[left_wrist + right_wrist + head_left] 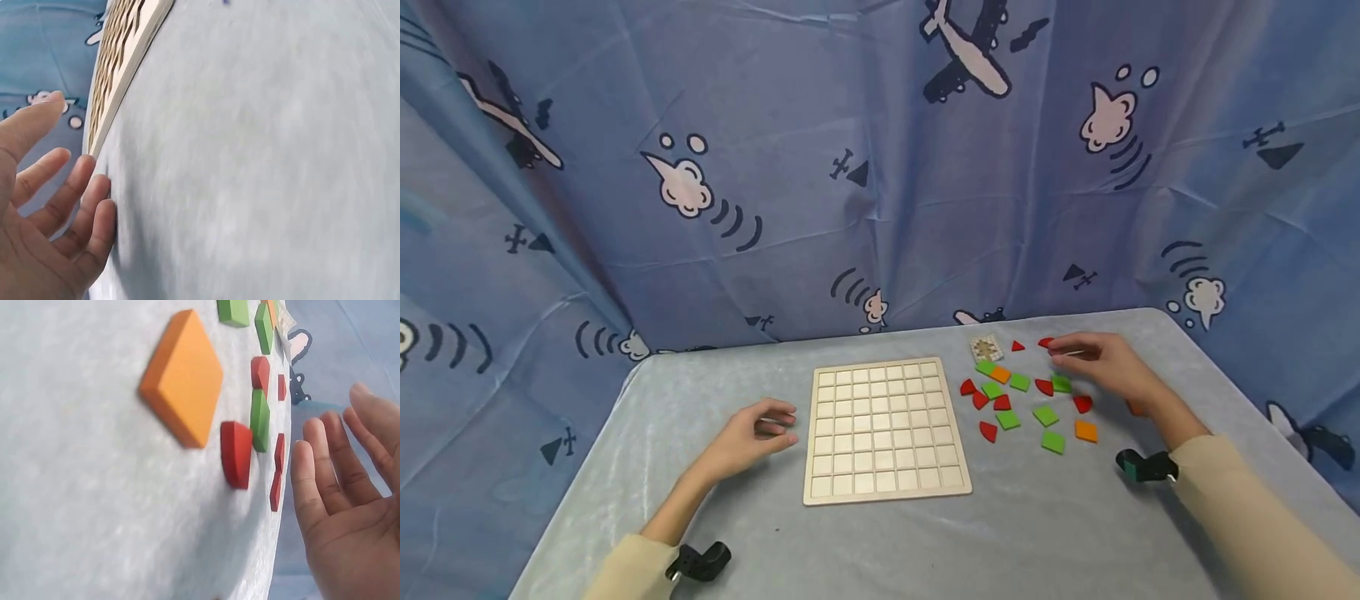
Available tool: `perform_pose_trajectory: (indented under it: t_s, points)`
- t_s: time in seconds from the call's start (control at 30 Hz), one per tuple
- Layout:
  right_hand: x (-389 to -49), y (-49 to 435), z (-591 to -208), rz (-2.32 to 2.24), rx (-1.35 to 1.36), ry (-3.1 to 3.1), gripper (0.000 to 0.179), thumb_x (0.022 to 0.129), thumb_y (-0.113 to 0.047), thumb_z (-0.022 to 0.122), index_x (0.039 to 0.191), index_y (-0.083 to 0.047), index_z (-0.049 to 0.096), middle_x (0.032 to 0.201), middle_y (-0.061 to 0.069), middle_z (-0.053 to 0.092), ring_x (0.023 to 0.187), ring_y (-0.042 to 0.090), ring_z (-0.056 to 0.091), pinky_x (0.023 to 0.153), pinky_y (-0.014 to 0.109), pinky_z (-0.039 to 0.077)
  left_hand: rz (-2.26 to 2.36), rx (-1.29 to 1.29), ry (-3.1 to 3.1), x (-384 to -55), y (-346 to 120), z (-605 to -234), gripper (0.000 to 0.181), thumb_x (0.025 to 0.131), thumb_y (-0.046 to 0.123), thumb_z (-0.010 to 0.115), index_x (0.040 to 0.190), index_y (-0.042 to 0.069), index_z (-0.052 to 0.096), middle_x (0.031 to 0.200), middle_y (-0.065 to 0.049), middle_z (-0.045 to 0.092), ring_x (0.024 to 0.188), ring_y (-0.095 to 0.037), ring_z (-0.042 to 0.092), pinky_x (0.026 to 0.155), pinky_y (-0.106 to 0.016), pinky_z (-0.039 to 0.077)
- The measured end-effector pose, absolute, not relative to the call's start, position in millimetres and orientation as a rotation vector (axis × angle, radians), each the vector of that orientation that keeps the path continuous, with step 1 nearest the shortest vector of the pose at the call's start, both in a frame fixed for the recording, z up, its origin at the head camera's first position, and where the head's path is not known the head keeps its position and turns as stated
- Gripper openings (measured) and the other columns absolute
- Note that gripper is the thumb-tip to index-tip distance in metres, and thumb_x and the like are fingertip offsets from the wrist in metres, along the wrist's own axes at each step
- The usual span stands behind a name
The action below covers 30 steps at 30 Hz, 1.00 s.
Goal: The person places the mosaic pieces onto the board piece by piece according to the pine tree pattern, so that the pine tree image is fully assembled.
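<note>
1. Right hand (1101,360) is held over the far right of the desk (865,550), above scattered pieces; fingers loosely extended, slightly spread, nothing pinched.
2. Far red piece (1045,342) is overlapped by those fingertips in the head view; whether it is touched cannot be told.
3. Left hand (754,433) is held just left of the grid board (887,432), apart from it; fingers slightly bent, thumb apart, nothing gripped.
4. Grid board is laid flat mid-desk; red, green and orange pieces are spread to its right, patterned square (987,348) near its far right corner.
5. Step in hand is judged a reach for one piece. Thin side edges are best pinched between thumb and index; a top-face grab could slip.
6. Near green piece (1062,383) and orange piece (1134,408), partly covered by the forearm, could be dragged; wrist is best kept high.
7. Board edge is best not nudged by the left hand.
</note>
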State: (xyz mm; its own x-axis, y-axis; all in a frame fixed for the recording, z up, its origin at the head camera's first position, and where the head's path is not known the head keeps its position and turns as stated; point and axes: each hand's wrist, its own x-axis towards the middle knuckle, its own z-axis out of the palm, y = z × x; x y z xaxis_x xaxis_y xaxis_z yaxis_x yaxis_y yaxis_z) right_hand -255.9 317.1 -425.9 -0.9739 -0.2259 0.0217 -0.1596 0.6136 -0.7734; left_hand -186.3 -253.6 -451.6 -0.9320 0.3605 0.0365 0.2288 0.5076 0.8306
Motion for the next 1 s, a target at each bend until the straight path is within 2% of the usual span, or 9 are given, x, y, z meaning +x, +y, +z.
perform_pose_trajectory:
  t_s: [0.1, 0.17, 0.3, 0.4, 0.5, 0.57, 0.73, 1.0]
  points:
    - [-260, 312, -425, -1.318, -0.286, 2.713, 0.047, 0.100, -0.032, 0.069, 0.136, -0.002, 0.062, 0.136, 0.020, 0.058, 0.118, 0.038, 0.056, 0.104, 0.056, 0.039, 1.372, 0.520, 2.623, -188, -244, -452, 0.048, 0.091, 0.019, 0.080, 0.130, -0.001, 0.062, 0.121, -0.015, 0.065, 0.106, -0.031, 0.064, 0.088, -0.040, 0.053]
    - [-264, 309, -424, -1.317, -0.272, 2.702, 0.049, 0.099, -0.033, 0.069, 0.136, -0.002, 0.062, 0.136, 0.019, 0.059, 0.119, 0.038, 0.055, 0.104, 0.059, 0.037, 1.364, 0.529, 2.633, -189, -238, -452, 0.048, 0.090, 0.018, 0.082, 0.129, -0.001, 0.062, 0.119, -0.014, 0.066, 0.105, -0.032, 0.064, 0.088, -0.042, 0.053]
    - [-272, 305, -426, -1.311, -0.303, 2.717, 0.050, 0.098, -0.031, 0.071, 0.136, 0.000, 0.061, 0.133, 0.021, 0.060, 0.118, 0.037, 0.055, 0.103, 0.055, 0.040, 1.347, 0.546, 2.640, -192, -228, -453, 0.049, 0.087, 0.018, 0.084, 0.127, -0.001, 0.063, 0.118, -0.014, 0.066, 0.103, -0.030, 0.063, 0.087, -0.043, 0.053]
    - [-279, 303, -429, -1.295, -0.371, 2.747, 0.049, 0.098, -0.028, 0.072, 0.135, 0.003, 0.062, 0.130, 0.022, 0.062, 0.115, 0.038, 0.058, 0.097, 0.041, 0.047, 1.297, 0.542, 2.671, -193, -223, -455, 0.050, 0.084, 0.019, 0.087, 0.125, 0.001, 0.065, 0.117, -0.012, 0.065, 0.101, -0.028, 0.063, 0.087, -0.043, 0.052]
    - [-286, 300, -431, -1.264, -0.395, 2.764, 0.048, 0.097, -0.027, 0.074, 0.133, 0.003, 0.063, 0.128, 0.022, 0.063, 0.112, 0.037, 0.059, 0.090, 0.031, 0.049, 1.231, 0.530, 2.724, -192, -221, -456, 0.052, 0.081, 0.020, 0.090, 0.124, 0.003, 0.066, 0.116, -0.008, 0.064, 0.099, -0.025, 0.062, 0.087, -0.044, 0.050]
    - [-291, 298, -433, -1.253, -0.390, 2.765, 0.047, 0.096, -0.026, 0.074, 0.133, 0.003, 0.064, 0.128, 0.022, 0.063, 0.113, 0.037, 0.058, 0.090, 0.033, 0.049, 1.189, 0.529, 2.751, -192, -221, -456, 0.053, 0.080, 0.021, 0.090, 0.124, 0.005, 0.066, 0.116, -0.006, 0.064, 0.099, -0.023, 0.061, 0.087, -0.044, 0.050]
    - [-301, 291, -437, -1.257, -0.397, 2.768, 0.046, 0.095, -0.021, 0.076, 0.131, 0.004, 0.064, 0.128, 0.024, 0.063, 0.113, 0.040, 0.058, 0.096, 0.051, 0.048, 1.138, 0.539, 2.768, -191, -222, -457, 0.053, 0.080, 0.020, 0.090, 0.124, 0.006, 0.066, 0.117, -0.006, 0.062, 0.099, -0.023, 0.060, 0.088, -0.044, 0.049]
    - [-310, 281, -445, -1.291, -0.360, 2.807, 0.045, 0.092, -0.015, 0.078, 0.130, 0.007, 0.064, 0.125, 0.027, 0.063, 0.108, 0.041, 0.062, 0.089, 0.047, 0.053, 1.123, 0.575, 2.766, -192, -222, -460, 0.053, 0.081, 0.019, 0.089, 0.126, 0.006, 0.065, 0.118, -0.008, 0.062, 0.101, -0.024, 0.060, 0.088, -0.045, 0.049]
